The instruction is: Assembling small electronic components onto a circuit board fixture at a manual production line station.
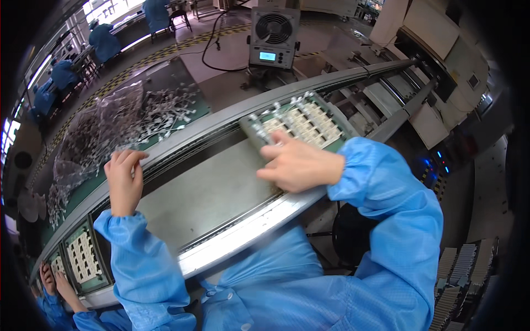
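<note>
My left hand is raised over the far rail of the conveyor, its fingers loosely bent, the thumb apart and nothing visible between them. At the near left corner of a green tray is my right hand, slightly blurred. Its fingers are apart; whether they touch the tray is not clear. Rows of cream-coloured blocks fill that tray, and several small white connectors with short leads stand along its far and left sides.
Beyond the rail, a heap of white-tipped cable leads lies partly in clear plastic on a green mat. A fan unit stands at the back. On the left, another person's hands are beside a second tray of blocks.
</note>
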`<move>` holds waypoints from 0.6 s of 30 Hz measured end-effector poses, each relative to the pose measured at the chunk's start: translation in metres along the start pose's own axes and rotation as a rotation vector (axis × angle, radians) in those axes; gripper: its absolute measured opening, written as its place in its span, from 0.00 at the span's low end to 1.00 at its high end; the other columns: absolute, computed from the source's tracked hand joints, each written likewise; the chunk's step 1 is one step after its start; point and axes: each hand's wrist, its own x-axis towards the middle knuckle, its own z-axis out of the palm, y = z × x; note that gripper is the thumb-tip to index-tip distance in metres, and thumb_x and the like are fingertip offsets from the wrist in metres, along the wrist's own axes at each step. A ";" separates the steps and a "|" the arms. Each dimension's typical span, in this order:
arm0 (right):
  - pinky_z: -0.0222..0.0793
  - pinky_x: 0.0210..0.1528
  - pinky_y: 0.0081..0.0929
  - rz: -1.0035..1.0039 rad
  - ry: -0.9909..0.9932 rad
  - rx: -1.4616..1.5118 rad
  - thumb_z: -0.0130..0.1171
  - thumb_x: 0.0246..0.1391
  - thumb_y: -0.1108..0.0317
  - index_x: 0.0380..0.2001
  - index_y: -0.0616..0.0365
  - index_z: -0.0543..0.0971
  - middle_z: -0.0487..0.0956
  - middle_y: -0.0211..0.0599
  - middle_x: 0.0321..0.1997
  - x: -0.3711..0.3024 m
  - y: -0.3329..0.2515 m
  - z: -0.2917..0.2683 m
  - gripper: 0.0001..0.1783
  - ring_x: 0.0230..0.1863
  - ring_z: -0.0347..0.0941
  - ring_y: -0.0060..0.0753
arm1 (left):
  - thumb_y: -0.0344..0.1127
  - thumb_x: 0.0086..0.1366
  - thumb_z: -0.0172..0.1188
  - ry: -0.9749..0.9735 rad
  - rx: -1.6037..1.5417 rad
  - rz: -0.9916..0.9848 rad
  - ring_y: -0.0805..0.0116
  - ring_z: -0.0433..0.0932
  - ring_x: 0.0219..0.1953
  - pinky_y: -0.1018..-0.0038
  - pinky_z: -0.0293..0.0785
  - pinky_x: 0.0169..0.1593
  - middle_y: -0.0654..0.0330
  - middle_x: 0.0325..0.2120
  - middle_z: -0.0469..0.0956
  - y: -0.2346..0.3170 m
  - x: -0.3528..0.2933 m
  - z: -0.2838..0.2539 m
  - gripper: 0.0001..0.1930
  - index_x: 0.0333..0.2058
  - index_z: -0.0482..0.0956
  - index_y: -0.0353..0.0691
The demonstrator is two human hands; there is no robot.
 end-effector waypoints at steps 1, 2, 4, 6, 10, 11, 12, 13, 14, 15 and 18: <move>0.58 0.53 0.40 0.055 -0.044 -0.008 0.59 0.42 0.68 0.27 0.50 0.75 0.75 0.20 0.21 -0.020 0.012 -0.005 0.06 0.40 0.68 0.32 | 0.22 0.59 0.54 -0.015 0.013 0.015 0.57 0.73 0.43 0.65 0.62 0.48 0.60 0.35 0.78 0.002 0.000 -0.001 0.09 0.35 0.80 0.40; 0.58 0.52 0.40 0.104 -0.059 -0.076 0.59 0.41 0.69 0.27 0.50 0.75 0.75 0.21 0.22 -0.046 0.024 -0.007 0.06 0.40 0.68 0.32 | 0.22 0.58 0.54 -0.022 0.008 0.032 0.57 0.73 0.43 0.65 0.63 0.48 0.59 0.35 0.78 0.005 0.003 0.004 0.09 0.35 0.80 0.40; 0.59 0.51 0.40 0.183 -0.112 -0.157 0.59 0.39 0.71 0.26 0.50 0.75 0.75 0.22 0.23 -0.090 0.050 -0.009 0.07 0.39 0.68 0.32 | 0.21 0.59 0.54 -0.050 -0.003 0.021 0.55 0.73 0.43 0.65 0.64 0.48 0.57 0.35 0.78 0.003 0.001 -0.001 0.08 0.35 0.80 0.38; 0.60 0.51 0.39 0.263 -0.174 -0.236 0.59 0.37 0.71 0.27 0.49 0.75 0.75 0.24 0.23 -0.135 0.077 -0.013 0.08 0.39 0.68 0.32 | 0.21 0.59 0.54 -0.041 -0.036 0.002 0.53 0.73 0.44 0.65 0.66 0.49 0.55 0.36 0.78 0.004 0.004 0.002 0.08 0.36 0.80 0.36; 0.60 0.53 0.40 0.354 -0.354 -0.438 0.58 0.37 0.72 0.27 0.51 0.74 0.75 0.26 0.22 -0.222 0.130 -0.020 0.09 0.40 0.68 0.34 | 0.19 0.58 0.55 0.004 -0.084 0.037 0.55 0.72 0.44 0.66 0.65 0.51 0.54 0.36 0.77 0.017 0.016 0.004 0.09 0.37 0.79 0.35; 0.59 0.55 0.40 0.384 -0.394 -0.432 0.58 0.37 0.72 0.27 0.52 0.74 0.76 0.27 0.23 -0.240 0.142 -0.023 0.09 0.41 0.69 0.36 | 0.19 0.59 0.54 -0.008 -0.076 0.037 0.54 0.72 0.44 0.66 0.65 0.52 0.54 0.37 0.76 0.013 0.018 0.002 0.09 0.37 0.78 0.35; 0.58 0.56 0.40 0.448 -0.425 -0.413 0.58 0.37 0.73 0.28 0.52 0.75 0.78 0.28 0.25 -0.258 0.155 -0.026 0.09 0.42 0.69 0.36 | 0.19 0.59 0.54 -0.020 -0.070 0.038 0.54 0.72 0.44 0.66 0.66 0.52 0.53 0.37 0.76 0.007 0.019 -0.001 0.09 0.37 0.78 0.34; 0.58 0.57 0.40 0.500 -0.446 -0.387 0.58 0.37 0.74 0.28 0.52 0.75 0.79 0.28 0.26 -0.272 0.169 -0.027 0.10 0.42 0.69 0.37 | 0.19 0.60 0.53 -0.015 -0.036 0.006 0.55 0.72 0.46 0.66 0.65 0.54 0.52 0.38 0.76 -0.008 0.012 -0.011 0.09 0.39 0.78 0.33; 0.56 0.58 0.41 0.582 -0.498 -0.407 0.59 0.36 0.75 0.30 0.52 0.76 0.82 0.29 0.30 -0.283 0.178 -0.030 0.12 0.42 0.69 0.38 | 0.20 0.62 0.53 -0.008 -0.020 -0.036 0.56 0.73 0.47 0.67 0.65 0.55 0.52 0.39 0.76 -0.025 0.005 -0.018 0.09 0.40 0.78 0.33; 0.56 0.59 0.41 0.630 -0.525 -0.450 0.59 0.35 0.75 0.30 0.52 0.76 0.82 0.29 0.31 -0.298 0.188 -0.028 0.12 0.43 0.70 0.38 | 0.20 0.63 0.53 0.003 -0.006 -0.079 0.57 0.73 0.49 0.69 0.64 0.57 0.52 0.41 0.75 -0.040 -0.004 -0.018 0.10 0.42 0.78 0.33; 0.55 0.61 0.45 0.717 -0.534 -0.544 0.60 0.34 0.75 0.33 0.52 0.77 0.82 0.31 0.33 -0.349 0.221 -0.018 0.16 0.44 0.71 0.39 | 0.23 0.69 0.51 0.022 -0.011 -0.142 0.61 0.73 0.51 0.72 0.63 0.59 0.55 0.44 0.76 -0.075 -0.021 -0.031 0.09 0.44 0.77 0.33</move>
